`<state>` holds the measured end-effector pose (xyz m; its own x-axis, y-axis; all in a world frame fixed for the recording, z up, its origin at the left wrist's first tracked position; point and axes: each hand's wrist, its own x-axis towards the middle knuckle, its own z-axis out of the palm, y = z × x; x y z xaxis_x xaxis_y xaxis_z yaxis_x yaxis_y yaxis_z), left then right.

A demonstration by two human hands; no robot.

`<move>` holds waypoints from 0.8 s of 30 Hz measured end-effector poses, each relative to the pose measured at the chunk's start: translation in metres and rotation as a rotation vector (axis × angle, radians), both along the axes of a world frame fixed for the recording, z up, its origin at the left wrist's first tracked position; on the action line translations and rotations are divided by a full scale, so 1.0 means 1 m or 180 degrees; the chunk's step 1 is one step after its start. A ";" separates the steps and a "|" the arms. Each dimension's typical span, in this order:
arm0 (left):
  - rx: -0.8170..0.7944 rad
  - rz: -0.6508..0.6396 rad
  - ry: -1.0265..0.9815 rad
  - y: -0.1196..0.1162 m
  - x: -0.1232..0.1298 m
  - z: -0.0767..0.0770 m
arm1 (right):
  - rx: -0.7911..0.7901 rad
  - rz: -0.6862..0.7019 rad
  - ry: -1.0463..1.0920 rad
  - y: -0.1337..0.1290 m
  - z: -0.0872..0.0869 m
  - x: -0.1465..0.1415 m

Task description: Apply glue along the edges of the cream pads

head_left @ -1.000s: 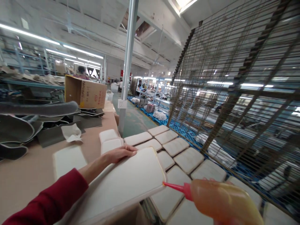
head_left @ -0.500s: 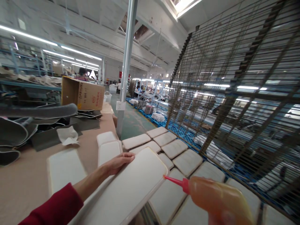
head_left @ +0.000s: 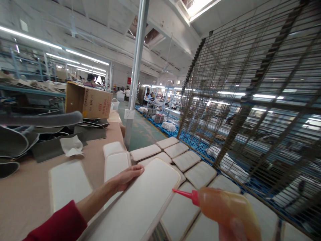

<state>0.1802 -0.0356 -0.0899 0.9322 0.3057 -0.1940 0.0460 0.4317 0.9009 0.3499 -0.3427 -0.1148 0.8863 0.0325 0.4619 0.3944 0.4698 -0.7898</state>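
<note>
My left hand (head_left: 129,176) grips the left edge of a long white panel (head_left: 142,197) with rounded corners, thumb on top. At the lower right, my right hand (head_left: 232,229) is wrapped round a squeeze bottle (head_left: 225,204) of amber liquid, partly hidden behind it. The bottle's red nozzle (head_left: 184,193) points left, and its tip is at the panel's right edge. Whether the tip touches the panel I cannot tell. Similar white panels (head_left: 200,174) lie in rows beyond and beneath.
On the left, a brown table (head_left: 96,152) bears dark grey pieces (head_left: 47,149), a crumpled white scrap (head_left: 72,146) and a cardboard box (head_left: 87,100). A metal post (head_left: 136,67) stands ahead. A large wire rack (head_left: 240,100) leans at the right.
The bottle in my right hand has shifted slightly left, its nozzle tip now a little lower along the panel's right edge. My left hand keeps its grip, nearly unmoved.
</note>
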 end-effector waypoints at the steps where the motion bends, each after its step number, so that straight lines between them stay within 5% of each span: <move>1: 0.0004 0.0010 0.0013 0.000 -0.001 0.000 | 0.0017 -0.0086 0.0001 0.000 0.001 0.002; 8: -0.0046 0.0094 0.0097 0.000 -0.002 0.000 | 0.0108 0.0163 0.0201 0.010 0.012 -0.002; 24: 0.0081 0.0181 0.0206 0.004 -0.006 -0.001 | 0.0414 0.0019 0.0533 0.021 -0.004 -0.010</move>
